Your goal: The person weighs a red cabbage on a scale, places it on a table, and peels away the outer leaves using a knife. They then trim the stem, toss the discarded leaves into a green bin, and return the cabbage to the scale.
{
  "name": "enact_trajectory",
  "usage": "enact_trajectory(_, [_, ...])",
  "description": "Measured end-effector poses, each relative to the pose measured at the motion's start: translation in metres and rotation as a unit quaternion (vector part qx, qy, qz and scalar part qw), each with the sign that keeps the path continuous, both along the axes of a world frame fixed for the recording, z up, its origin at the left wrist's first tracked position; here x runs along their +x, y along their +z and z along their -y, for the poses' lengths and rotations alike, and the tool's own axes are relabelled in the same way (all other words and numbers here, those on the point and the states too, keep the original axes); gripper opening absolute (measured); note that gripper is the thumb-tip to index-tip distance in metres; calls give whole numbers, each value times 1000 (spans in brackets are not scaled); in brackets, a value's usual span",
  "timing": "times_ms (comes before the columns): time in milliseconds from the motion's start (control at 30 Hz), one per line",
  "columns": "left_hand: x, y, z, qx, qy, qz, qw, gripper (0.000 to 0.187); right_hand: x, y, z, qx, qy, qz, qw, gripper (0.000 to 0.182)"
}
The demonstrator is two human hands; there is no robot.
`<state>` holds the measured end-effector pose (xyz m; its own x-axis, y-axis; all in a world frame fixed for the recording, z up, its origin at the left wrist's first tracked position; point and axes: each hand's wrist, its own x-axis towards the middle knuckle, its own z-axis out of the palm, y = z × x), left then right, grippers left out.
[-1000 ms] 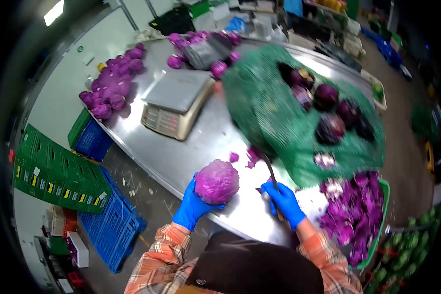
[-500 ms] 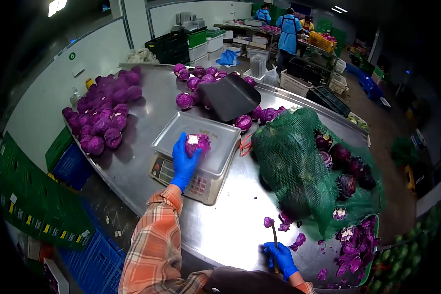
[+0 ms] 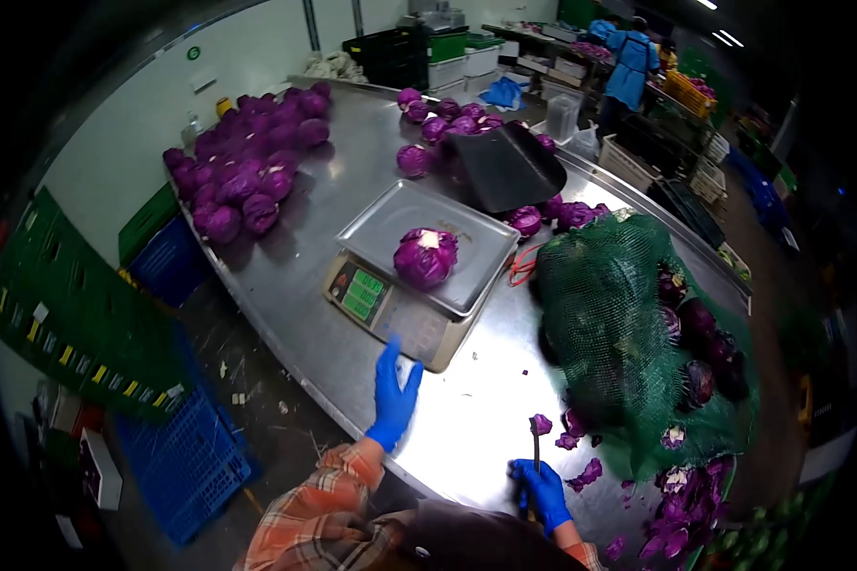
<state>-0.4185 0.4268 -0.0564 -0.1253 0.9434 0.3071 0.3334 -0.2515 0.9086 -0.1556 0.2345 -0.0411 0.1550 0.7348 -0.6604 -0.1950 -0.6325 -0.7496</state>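
Note:
A single red cabbage (image 3: 426,258) with a pale cut stem sits on the metal tray (image 3: 376,224) of a weighing scale (image 3: 409,338), whose green display is lit. My left hand (image 3: 395,400), in a blue glove, is just in front of the scale, fingers apart and holding nothing. Down at the table's front edge, my right hand (image 3: 543,495), also gloved in blue, is closed round a thin, dark knife (image 3: 536,447) that points away from me. Loose purple leaf pieces (image 3: 586,474) lie beside that hand.
A heap of red cabbages (image 3: 248,176) fills the table's far left. More cabbages (image 3: 414,160) lie behind the scale around a black scoop (image 3: 509,167). To the right is a green mesh sack (image 3: 609,324) of cabbages, with leaf trimmings (image 3: 681,519) nearer me. A co-worker (image 3: 630,67) stands beyond.
My left hand has let go of the cabbage on the scale tray and drawn back toward me, opening. The scale display now shows lit. My right hand still holds the knife. The view has shifted.

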Motion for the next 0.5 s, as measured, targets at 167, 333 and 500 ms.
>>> enact_trajectory(167, [-3, 8, 92, -98, -47, 60, 992, 56, -3, -8, -8, 15, -16, -49, 999, 23])
enact_trajectory(333, [-31, 41, 64, -100, -63, 6, 993, 60, -7, -14, -27, 42, -12, -51, 998, 23])
enact_trajectory(500, [-36, 86, -93, 144, -71, -147, 976, 86, -41, 14, -54, 10, -41, -12, 999, 22])
